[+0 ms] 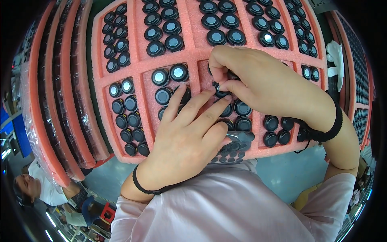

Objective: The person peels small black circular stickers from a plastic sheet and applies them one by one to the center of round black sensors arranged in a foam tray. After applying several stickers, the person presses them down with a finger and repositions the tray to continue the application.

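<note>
at foam tray [139,67]: my right hand [252,76] pinching black cap [219,90], left hand [183,139] spread; seemingly adjusting it, next move wants steadiness.

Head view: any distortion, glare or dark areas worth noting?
In the head view, the pink foam tray curves at its edges; the head view's corners fall to black; in the head view, clear plastic wrap at left shows glare and lower-left strip lights look blown-out white.

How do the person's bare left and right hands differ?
The left hand lies back-up, fingers spread; the right hand is curled, thumb and forefinger close together. The left hand's black wristband looks thin; the right hand's black wristband looks broader. Both hands reach over round black pieces in pink foam.
</note>
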The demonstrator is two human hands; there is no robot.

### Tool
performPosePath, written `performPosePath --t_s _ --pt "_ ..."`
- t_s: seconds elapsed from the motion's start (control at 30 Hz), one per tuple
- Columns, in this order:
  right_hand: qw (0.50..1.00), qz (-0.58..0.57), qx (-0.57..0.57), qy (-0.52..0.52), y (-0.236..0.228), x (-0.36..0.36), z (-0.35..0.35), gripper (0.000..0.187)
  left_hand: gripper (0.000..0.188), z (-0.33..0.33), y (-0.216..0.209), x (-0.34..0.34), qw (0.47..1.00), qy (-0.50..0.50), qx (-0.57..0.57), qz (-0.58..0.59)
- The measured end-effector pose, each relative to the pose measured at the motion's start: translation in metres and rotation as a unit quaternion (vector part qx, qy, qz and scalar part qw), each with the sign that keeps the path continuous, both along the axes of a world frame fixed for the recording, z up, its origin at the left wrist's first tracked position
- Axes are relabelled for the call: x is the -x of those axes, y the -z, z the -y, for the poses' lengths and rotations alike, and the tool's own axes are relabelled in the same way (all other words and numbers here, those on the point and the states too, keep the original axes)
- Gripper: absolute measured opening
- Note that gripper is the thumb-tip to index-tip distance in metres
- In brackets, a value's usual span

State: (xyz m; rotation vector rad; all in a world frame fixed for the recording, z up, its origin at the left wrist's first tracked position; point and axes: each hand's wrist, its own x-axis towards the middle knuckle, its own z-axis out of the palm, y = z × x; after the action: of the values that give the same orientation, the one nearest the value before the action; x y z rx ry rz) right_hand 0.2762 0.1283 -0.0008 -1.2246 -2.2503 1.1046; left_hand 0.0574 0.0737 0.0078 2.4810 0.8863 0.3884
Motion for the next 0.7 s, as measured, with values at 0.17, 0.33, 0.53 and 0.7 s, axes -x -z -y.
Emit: performPosePath --t_s 0.17,0.33,0.53,0.7 --pt "1.000 0.008 -0.025 -0.005 0.000 0.001 0.000 0.021 0.030 0.000 0.000 0.000 1.000 0.000 -0.003 0.000" --pt "0.997 0.033 -0.072 0.002 0.001 0.005 0.003 0.023 0.030 0.001 0.000 -0.001 1.000 -0.002 -0.009 0.001" --pt "0.987 0.012 -0.157 0.025 -0.006 0.002 0.008 0.023 0.029 0.002 -0.003 -0.001 1.000 -0.004 -0.019 0.009" --pt "0.998 -0.037 -0.032 0.040 -0.037 -0.013 0.031 0.025 0.029 0.002 -0.008 0.001 0.998 -0.013 -0.038 0.042"
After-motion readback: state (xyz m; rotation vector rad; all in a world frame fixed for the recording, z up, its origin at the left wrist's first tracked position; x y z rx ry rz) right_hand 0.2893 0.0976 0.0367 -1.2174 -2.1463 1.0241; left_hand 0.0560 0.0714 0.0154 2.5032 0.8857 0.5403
